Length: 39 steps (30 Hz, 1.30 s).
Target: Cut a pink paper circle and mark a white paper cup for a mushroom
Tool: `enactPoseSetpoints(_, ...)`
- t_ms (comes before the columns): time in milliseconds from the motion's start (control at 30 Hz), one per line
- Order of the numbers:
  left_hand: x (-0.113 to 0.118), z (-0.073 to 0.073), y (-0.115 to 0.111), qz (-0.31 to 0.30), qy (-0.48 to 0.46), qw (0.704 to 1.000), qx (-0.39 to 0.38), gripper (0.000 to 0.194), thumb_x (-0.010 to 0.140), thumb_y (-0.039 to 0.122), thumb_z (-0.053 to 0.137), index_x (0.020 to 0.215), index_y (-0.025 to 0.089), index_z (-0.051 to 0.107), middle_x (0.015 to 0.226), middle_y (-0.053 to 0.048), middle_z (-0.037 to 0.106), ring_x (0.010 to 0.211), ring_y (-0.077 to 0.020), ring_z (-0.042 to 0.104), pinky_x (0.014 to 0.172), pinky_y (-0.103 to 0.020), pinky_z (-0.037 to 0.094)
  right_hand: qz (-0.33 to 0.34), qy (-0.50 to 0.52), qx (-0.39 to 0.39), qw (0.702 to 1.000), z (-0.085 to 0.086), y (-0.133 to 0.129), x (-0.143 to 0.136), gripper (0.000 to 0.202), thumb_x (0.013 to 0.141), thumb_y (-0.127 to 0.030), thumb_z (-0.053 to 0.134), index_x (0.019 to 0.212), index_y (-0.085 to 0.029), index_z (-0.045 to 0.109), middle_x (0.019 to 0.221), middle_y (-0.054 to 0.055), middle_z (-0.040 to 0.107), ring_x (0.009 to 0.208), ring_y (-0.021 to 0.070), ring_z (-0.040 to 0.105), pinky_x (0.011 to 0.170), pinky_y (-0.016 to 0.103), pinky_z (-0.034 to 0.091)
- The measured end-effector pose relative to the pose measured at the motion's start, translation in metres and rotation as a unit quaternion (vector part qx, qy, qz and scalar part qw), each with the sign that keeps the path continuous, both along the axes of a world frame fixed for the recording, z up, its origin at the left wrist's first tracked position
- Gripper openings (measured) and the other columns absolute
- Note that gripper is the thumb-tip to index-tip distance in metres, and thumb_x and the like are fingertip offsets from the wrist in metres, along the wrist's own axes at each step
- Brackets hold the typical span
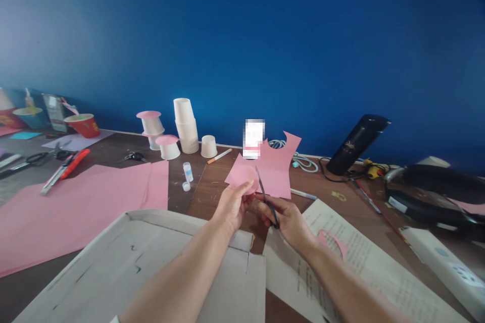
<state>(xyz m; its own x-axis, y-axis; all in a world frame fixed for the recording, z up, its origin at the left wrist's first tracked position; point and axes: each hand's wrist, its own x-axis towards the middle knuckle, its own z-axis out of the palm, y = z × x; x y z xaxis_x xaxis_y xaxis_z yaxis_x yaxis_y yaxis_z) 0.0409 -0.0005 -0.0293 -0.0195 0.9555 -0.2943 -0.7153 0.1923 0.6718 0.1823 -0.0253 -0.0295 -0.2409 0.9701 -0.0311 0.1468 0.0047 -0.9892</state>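
Between the thumb and fingers of my left hand (234,204) is a roundish piece of pink paper (241,176). My right hand (285,219) is closed around the black handles of a pair of scissors (272,208), whose blades point up and away beside the right edge of the pink piece. Just behind lies a larger pink sheet (278,174) with curved cut-outs along its edges. A curved pink scrap (333,242) rests on printed paper near my right forearm. Whether the blades touch the pink piece, I cannot tell.
White paper cups (186,131) stand stacked by the blue wall, some nearby topped with pink discs (166,139). Pink sheets (94,207) and a red utility knife (75,164) lie left. A cardboard box lid (170,267) sits in front; a black bottle (354,146) leans at right.
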Motion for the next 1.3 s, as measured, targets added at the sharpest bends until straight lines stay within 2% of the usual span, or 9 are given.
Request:
enactPoseSetpoints(367, -0.0002, 0.0005, -0.0002, -0.003, -0.002, 1.0, 0.003, 0.032, 0.06, 0.021, 0.08, 0.086, 0.011, 0.064, 0.078, -0.007, 0.068, 0.063, -0.0115, 0.062, 0.058, -0.021, 0.05, -0.001, 0.0, 0.008, 1.0, -0.0003, -0.0005, 0.0001, 0.048, 0.077, -0.049, 0.063, 0.111, -0.016, 0.068, 0.057, -0.003, 0.053, 0.05, 0.0095, 0.045, 0.051, 0.024, 0.035)
enactPoseSetpoints(600, -0.0004, 0.0006, 0.0001, -0.004, 0.012, 1.0, 0.005, 0.031, 0.06, 0.021, 0.079, 0.085, 0.01, 0.063, 0.08, -0.007, 0.068, 0.064, -0.0118, 0.062, 0.059, -0.022, 0.05, -0.016, 0.019, -0.022, 0.999, 0.0057, -0.0023, -0.001, 0.052, 0.071, -0.05, 0.068, 0.107, -0.014, 0.069, 0.057, -0.002, 0.054, 0.051, 0.0094, 0.046, 0.05, 0.024, 0.035)
enactPoseSetpoints(1300, -0.0021, 0.0031, -0.0015, -0.007, 0.022, 1.0, -0.007, 0.031, 0.062, 0.02, 0.078, 0.087, 0.009, 0.062, 0.081, -0.007, 0.067, 0.062, -0.0107, 0.061, 0.058, -0.021, 0.05, -0.003, 0.013, -0.007, 1.0, 0.0061, -0.0016, -0.0007, 0.052, 0.073, -0.051, 0.067, 0.108, -0.012, 0.069, 0.056, -0.002, 0.051, 0.049, 0.0089, 0.043, 0.049, 0.024, 0.034)
